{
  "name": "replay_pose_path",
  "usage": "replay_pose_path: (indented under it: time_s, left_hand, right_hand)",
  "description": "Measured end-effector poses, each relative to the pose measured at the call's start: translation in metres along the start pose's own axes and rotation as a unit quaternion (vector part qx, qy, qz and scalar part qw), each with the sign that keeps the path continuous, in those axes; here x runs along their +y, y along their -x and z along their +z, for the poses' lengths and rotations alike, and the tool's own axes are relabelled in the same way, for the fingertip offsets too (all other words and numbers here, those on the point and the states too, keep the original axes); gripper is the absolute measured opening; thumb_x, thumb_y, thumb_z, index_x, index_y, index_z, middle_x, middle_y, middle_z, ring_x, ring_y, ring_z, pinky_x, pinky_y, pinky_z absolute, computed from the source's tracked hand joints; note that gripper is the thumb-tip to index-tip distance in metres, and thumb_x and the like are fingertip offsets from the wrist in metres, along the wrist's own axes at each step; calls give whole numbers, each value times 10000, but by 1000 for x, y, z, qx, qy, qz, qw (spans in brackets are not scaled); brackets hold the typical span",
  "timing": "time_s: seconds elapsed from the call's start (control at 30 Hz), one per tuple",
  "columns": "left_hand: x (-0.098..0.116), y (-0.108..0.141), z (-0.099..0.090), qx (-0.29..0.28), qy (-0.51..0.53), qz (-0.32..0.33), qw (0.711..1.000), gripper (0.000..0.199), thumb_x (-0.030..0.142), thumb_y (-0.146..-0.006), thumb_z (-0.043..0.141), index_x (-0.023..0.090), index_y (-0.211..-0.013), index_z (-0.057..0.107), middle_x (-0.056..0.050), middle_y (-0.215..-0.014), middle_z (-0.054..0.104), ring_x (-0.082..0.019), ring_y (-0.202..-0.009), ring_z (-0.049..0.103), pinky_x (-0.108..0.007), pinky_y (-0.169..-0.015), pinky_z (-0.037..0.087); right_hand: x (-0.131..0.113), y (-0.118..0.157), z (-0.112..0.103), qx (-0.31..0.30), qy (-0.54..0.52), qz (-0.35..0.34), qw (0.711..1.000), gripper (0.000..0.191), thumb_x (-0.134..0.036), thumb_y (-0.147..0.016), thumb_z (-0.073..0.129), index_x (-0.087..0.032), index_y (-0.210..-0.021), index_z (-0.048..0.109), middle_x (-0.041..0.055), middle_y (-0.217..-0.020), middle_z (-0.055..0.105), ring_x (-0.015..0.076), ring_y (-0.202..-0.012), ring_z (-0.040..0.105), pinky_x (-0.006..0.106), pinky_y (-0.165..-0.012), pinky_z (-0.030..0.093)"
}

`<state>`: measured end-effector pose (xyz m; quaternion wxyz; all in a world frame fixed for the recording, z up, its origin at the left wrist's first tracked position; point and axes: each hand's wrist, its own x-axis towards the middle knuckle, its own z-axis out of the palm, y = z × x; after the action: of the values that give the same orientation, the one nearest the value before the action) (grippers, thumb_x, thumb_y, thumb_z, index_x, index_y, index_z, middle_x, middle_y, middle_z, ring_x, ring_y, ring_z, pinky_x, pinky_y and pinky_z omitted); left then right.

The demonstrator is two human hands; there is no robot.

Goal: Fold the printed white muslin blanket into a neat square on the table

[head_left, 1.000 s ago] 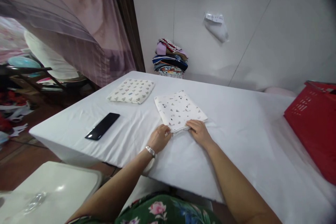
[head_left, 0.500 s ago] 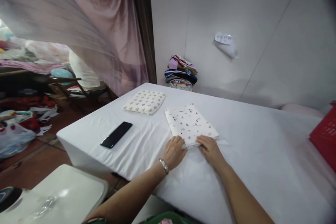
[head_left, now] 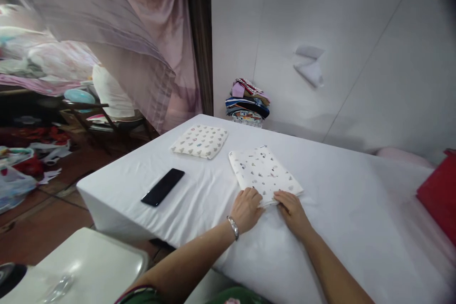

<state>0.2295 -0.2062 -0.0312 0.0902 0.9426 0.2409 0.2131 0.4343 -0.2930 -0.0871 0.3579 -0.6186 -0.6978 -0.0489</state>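
Note:
A folded white cloth (head_left: 265,171) with small printed figures lies on the white-covered table (head_left: 356,209). My left hand (head_left: 246,206), with a silver bracelet at the wrist, grips the near edge of this cloth, its fingers curled over it. To its right, my right hand (head_left: 292,211) pinches the same near edge, thumb below and fingers on top. Farther back and to the left rests a second folded cloth (head_left: 201,141), cream with a grey repeating print, touched by neither hand. A black phone (head_left: 163,187) lies flat left of my hands.
A stack of folded fabrics (head_left: 247,102) stands beyond the table's far edge by the wall. On the right is a red basket (head_left: 440,194). A white stool (head_left: 89,266) stands at the lower left. Pink curtains (head_left: 153,23) hang at the back left.
The view has shifted slightly, so the table things appear a little lower and farther right. Both hands stay at the cloth's near edge; the cloth looks much the same.

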Motion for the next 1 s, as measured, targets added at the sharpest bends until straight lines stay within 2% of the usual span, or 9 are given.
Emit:
replay_pose_path:
  time_s: [0.17,0.3,0.37,0.47,0.53,0.63,0.8,0.87,1.0]
  left_hand:
    - [-4,-6,4,-19,-2,31,999,69,210,-772,577,195,-833,550,-39,-905,551,-186,-906,476,-347,-766,375]
    - [-6,-5,9,-5,6,41,999,31,204,-790,550,187,-767,561,-44,-876,558,-184,-880,480,-346,-746,378]
    - [-7,-3,10,5,19,44,999,47,202,-798,537,186,-773,574,-46,-868,565,-184,-879,485,-350,-749,386]
    - [-10,0,11,26,74,39,996,99,257,-812,529,197,-784,603,-43,-868,585,-187,-890,501,-359,-771,406]
    - [-18,0,11,63,134,-4,989,132,299,-815,526,208,-820,621,-44,-918,598,-184,-924,514,-356,-810,423]
    - [-40,-6,13,125,209,-151,958,193,285,-788,547,200,-949,609,-68,-1062,577,-181,-985,533,-330,-847,443]
    - [-77,-36,19,69,310,-422,849,437,300,-722,611,153,-1121,510,-121,-1137,569,-182,-935,593,-276,-742,482]
    - [-83,-51,21,53,329,-456,825,461,292,-717,612,149,-1138,491,-116,-1087,607,-177,-884,615,-260,-683,490]
    - [-88,-76,21,48,323,-443,835,520,141,-628,645,146,-1128,504,-95,-1018,650,-179,-900,619,-249,-737,483]
  right_hand:
    - [-1,-17,-10,-44,-26,57,997,364,-86,-742,416,-224,-971,663,51,-1048,660,202,-1020,580,427,-926,428]
    - [11,-52,-30,-23,32,175,984,335,-179,-765,431,-186,-1014,655,75,-1144,611,203,-1090,536,373,-969,398]
    - [22,-70,-37,-44,91,270,958,374,-234,-795,433,-148,-1116,606,104,-1233,551,225,-1163,480,366,-1002,352]
    - [38,-91,-38,-149,113,399,898,460,-322,-819,448,-125,-1229,520,130,-1288,504,249,-1186,464,345,-985,350]
    - [46,-101,-35,-196,100,434,874,477,-372,-805,483,-133,-1214,534,129,-1257,534,256,-1154,496,320,-942,381]
    - [52,-108,-32,-218,93,446,863,495,-400,-745,569,-109,-1145,589,153,-1209,565,278,-1117,525,296,-887,410]
    - [52,-109,-43,-245,49,477,842,605,-469,-707,606,-67,-1160,576,186,-1227,542,285,-1070,554,303,-833,437]
    - [52,-106,-47,-243,23,499,831,663,-493,-689,620,-68,-1192,551,188,-1239,530,292,-1084,541,312,-842,434]
    - [44,-96,-51,-221,7,524,822,704,-527,-639,655,-81,-1176,566,197,-1192,560,304,-1077,542,325,-845,435]
